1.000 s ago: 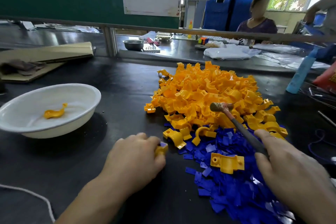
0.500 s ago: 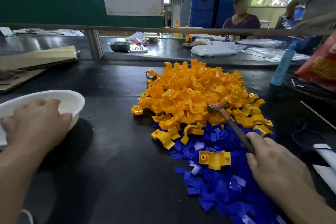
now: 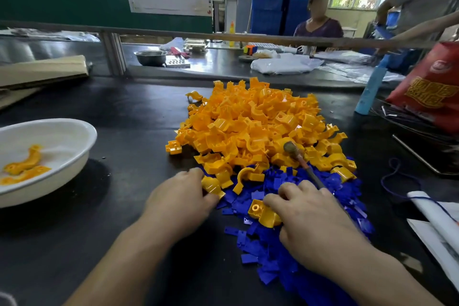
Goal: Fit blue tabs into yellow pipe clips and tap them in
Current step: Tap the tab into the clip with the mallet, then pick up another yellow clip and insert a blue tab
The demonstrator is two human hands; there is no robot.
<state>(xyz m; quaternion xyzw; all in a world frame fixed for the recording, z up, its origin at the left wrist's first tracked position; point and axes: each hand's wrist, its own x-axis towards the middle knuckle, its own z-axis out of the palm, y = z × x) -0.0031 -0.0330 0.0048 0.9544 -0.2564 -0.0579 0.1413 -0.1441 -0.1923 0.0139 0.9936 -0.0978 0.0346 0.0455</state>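
Observation:
A big heap of yellow pipe clips [image 3: 253,126] lies on the black table, with a spread of blue tabs [image 3: 285,251] in front of it. My left hand [image 3: 178,199] is at the heap's near left edge and pinches a yellow clip [image 3: 211,185] between thumb and fingers. My right hand [image 3: 313,221] grips the handle of a small hammer [image 3: 289,148], whose head rests on the heap. Its forefinger touches a loose yellow clip [image 3: 263,212] lying on the blue tabs. A white bowl [image 3: 74,129] on the left holds two clips [image 3: 22,166].
Folded cardboard [image 3: 42,69] lies at the far left. A red bag [image 3: 432,92], a blue bottle [image 3: 370,89], wires and white paper [image 3: 437,221] crowd the right side. A rail [image 3: 223,37] crosses behind the heap. Two people are beyond it, at a second table.
My left hand has come back from the white bowl to the heap and taken hold of a clip. The bowl now holds two clips. My right hand slid left onto the loose clip.

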